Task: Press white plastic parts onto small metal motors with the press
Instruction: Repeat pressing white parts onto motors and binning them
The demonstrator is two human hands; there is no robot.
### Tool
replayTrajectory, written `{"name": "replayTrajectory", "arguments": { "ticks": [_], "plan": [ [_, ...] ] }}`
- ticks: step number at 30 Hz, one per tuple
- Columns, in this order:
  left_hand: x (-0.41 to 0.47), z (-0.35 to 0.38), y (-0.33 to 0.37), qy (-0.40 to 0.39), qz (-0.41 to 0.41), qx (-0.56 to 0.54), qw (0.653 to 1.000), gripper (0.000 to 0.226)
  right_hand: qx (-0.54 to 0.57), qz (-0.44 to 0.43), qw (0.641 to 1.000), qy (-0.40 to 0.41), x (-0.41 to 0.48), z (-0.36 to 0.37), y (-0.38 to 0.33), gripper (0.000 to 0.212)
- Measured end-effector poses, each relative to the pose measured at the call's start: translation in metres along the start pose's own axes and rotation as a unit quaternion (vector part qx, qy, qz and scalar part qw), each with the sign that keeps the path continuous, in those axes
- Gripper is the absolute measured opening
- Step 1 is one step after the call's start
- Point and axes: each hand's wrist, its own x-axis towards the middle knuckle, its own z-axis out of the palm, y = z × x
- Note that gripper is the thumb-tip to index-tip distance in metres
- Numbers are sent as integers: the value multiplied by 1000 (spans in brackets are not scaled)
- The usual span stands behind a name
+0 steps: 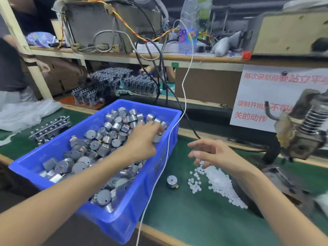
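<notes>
Just one blue rectangular plastic bin [122, 224] sits on the green bench mat [195, 219]. It is heaped with small round silver metal motors [116, 126], dozens of them, too many and too overlapped to count. One lone motor [172, 181] stands upright on the mat just beside the bin's right wall, its flat face up. To its right lies a single loose drift of tiny white plastic parts [218, 183]. They are bead-like and matte and far too numerous and small to count, and the forearm above covers the drift's far edge.

Two bare hands are in view. The left hand [143, 137] reaches into the bin's far end with its fingertips bent down among the motors. Blur there makes it impossible to tell whether they pinch one or merely touch the pile. The right hand [213, 153] hovers over the white parts, fingers apart and loosely bent, holding nothing.

One press [301, 135] stands at the right, grimy bare metal with a coiled spring round its shaft. The picture's edge cuts it off, and its base is blurred.

A thin white cable [167, 150] drapes over the bin's right rim. On the shelf behind stand one clear plastic bottle [189, 32] and tangled wires. A white paper sign [257, 93] with red characters hangs below the shelf, partly hidden by the press.
</notes>
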Motion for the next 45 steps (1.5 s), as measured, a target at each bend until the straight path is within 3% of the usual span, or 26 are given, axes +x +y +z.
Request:
{"name": "replayTrajectory", "arguments": {
  "ticks": [2,5,10,14,17,20,23,29,32,36,40,42,45],
  "plan": [
    [5,7,24,13,31,18,999,50,18,1,1000,13,-4,1,4,24],
    [12,22,48,-42,66,34,996,46,26,9,999,27,-9,2,11,24],
    [5,56,87,-63,109,-75,989,47,11,-7,999,43,-21,0,23,25],
    [1,85,111,-81,118,-146,979,59,-1,40,992,116,-36,-4,43,26],
    [1,109,106,-151,56,-134,978,64,1,81,985,154,-54,-8,65,22],
    [-10,136,85,-195,-75,-38,977,42,94,84,974,188,-77,-7,84,15],
    [-22,154,76,-168,-107,-95,975,26,134,84,970,186,-95,-3,96,19],
    [-28,167,93,-174,-11,-166,971,10,71,133,972,179,-99,14,105,27],
    [-32,172,98,-164,40,-149,974,1,77,129,974,171,-103,14,110,26],
    [-36,172,94,-118,115,-96,982,9,67,100,980,160,-113,15,114,27],
    [-46,167,96,-16,230,-33,972,6,95,87,970,206,-117,19,118,34],
    [-56,171,98,22,221,-59,973,8,100,77,966,227,-118,20,120,31],
    [-70,183,100,8,140,-127,982,6,66,59,967,239,-119,24,123,28]
  ]
}}
